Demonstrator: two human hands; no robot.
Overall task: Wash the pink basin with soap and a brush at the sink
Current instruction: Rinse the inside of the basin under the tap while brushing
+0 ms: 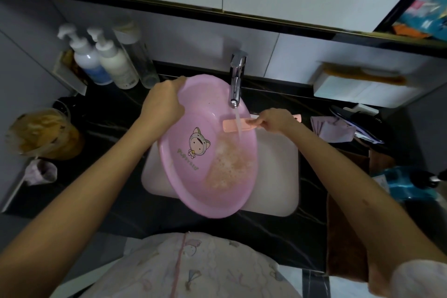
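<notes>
We hold the pink basin point(191, 191) tilted over the sink point(278, 176), our left hand point(164, 101) curled round its rim at 11 o'clock, likely so the foamy water point(227, 167) pools at its 5 o'clock side. Our right hand point(273, 120), at 3 o'clock, pinches the brush point(229, 126) under the tap point(235, 80) stream, apparently to wet it.

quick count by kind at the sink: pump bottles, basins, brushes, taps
pump bottles: 2
basin: 1
brush: 1
tap: 1
total: 5
</notes>
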